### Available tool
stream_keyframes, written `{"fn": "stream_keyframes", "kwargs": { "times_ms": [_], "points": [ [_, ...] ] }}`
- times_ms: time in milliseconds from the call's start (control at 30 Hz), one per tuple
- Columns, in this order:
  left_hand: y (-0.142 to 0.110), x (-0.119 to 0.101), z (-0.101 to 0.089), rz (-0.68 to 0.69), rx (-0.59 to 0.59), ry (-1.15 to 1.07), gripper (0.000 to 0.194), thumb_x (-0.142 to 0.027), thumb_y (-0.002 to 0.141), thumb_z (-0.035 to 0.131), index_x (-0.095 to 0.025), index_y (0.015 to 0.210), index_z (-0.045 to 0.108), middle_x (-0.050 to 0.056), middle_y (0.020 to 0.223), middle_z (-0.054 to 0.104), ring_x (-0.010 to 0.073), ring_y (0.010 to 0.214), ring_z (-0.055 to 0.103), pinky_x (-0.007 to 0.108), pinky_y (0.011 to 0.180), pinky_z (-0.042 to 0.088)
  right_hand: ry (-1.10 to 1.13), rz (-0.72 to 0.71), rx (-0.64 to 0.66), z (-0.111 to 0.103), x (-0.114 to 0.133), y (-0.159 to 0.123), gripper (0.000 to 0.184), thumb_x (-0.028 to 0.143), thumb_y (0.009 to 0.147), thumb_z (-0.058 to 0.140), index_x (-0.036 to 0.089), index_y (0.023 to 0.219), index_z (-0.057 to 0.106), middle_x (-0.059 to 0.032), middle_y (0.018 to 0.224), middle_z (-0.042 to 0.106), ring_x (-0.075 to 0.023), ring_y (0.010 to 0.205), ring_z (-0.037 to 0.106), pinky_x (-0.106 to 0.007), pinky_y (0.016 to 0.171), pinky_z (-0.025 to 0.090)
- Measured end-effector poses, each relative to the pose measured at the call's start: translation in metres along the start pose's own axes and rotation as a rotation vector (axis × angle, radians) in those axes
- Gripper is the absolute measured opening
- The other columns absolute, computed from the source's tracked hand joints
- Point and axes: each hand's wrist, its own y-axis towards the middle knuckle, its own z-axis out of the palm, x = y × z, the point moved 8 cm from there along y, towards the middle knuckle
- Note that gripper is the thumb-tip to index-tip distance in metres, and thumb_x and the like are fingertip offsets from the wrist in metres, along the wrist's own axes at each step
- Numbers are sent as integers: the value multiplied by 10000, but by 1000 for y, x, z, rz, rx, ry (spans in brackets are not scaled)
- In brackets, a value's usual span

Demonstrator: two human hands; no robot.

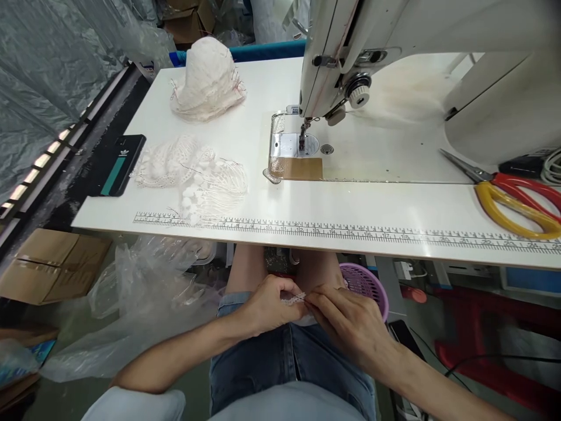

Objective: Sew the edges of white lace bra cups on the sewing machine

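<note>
Over my lap, below the table's front edge, my left hand (277,301) and my right hand (339,310) meet at a small piece of white lace (294,299). The left thumb and forefinger pinch one part of it, and the right fingertips close on the other end. Part of a pale fabric shows beneath the fingers, mostly hidden. On the table (245,204) ahead, white lace pieces (193,175) lie flat in a loose pile. Behind them stands a cream fabric cap shape (208,79) with loose threads along its edge.
A sewing machine (333,70) occupies the table's right part, its needle over a metal plate (291,145). Scissors (517,196) with red and yellow handles lie at the right. A dark phone (118,165) rests at the left edge. Below are a purple basket (368,283) and a cardboard box (52,266).
</note>
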Motion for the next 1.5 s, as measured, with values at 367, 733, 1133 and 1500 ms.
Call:
{"fn": "stream_keyframes", "kwargs": {
  "times_ms": [367,733,1133,1500],
  "points": [
    [0,0,-4,-76,36,-99,194,-268,671,642,-87,737,659,32,684,603,119,641,500,213,586,357,315,165,31,7,-21,-2,94,170,936,387,185,898,472,-14,754,528,-112,572,488,-231,503,317],
    [0,-9,-3,64,19,91,158,-226,683,589,-105,745,670,-6,668,605,120,667,517,193,600,367,255,107,72,4,-11,10,130,185,940,375,193,955,503,-33,814,553,-132,627,537,-236,500,307],
    [1,-6,1,-31,99,-29,166,-266,676,636,-102,656,624,-11,614,532,91,594,438,200,547,316,512,304,163,13,-28,-1,157,230,963,328,221,815,380,25,701,478,-117,561,425,-239,517,300],
    [2,-4,4,-115,114,-151,160,-243,634,674,-105,624,595,-36,564,470,78,564,401,210,537,278,687,216,77,-2,-16,2,138,192,962,278,222,848,350,-22,823,450,-144,704,429,-263,617,356]
  ]
}}
